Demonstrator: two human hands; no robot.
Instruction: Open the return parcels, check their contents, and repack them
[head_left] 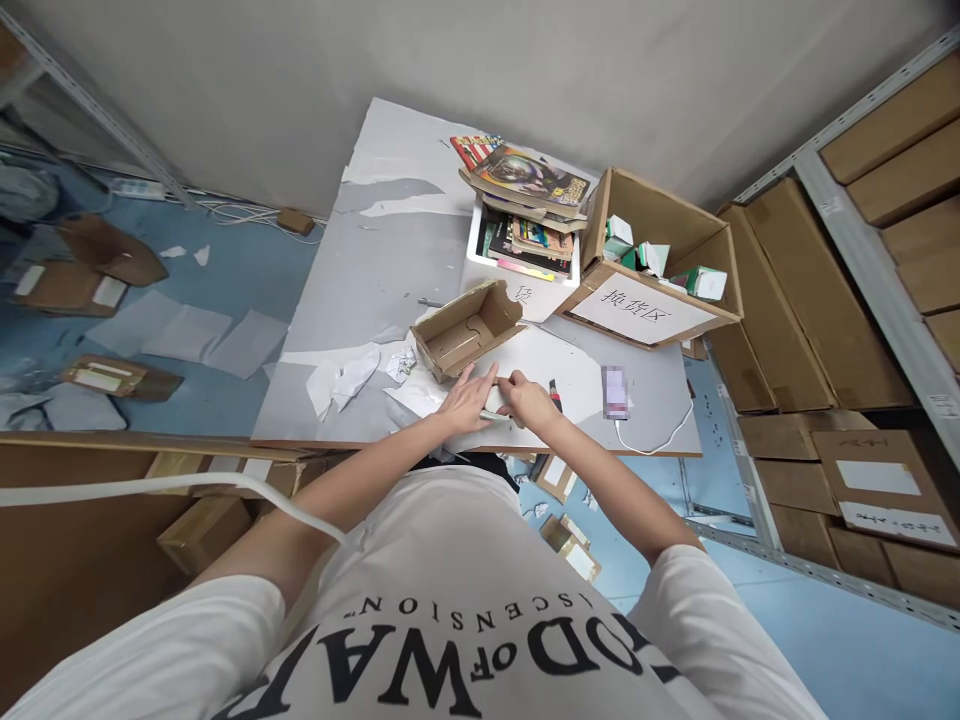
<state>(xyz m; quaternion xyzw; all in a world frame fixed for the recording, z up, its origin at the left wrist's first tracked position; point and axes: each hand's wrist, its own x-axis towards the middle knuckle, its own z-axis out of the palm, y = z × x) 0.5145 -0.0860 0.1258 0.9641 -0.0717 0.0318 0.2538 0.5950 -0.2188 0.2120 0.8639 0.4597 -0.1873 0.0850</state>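
Close to the table's front edge, both hands are on a small whitish item [495, 402] whose kind I cannot make out. My left hand [463, 402] lies over its left side, with the fingers closed against it. From the right, my right hand [528, 402] grips it with bent fingers. Just beyond the hands sits an open brown cardboard box [459, 345]. A red and black box cutter [555, 394] lies right beside my right hand. Crumpled white paper [346, 380] is spread to the left of the hands.
On the grey table [390, 250] stand a white bin [480, 275] heaped with books and a labelled carton [660, 215] of small green-white boxes. A phone [615, 392] on a white cable lies at right. Shelves of cartons [817, 300] flank the right; boxes litter the floor.
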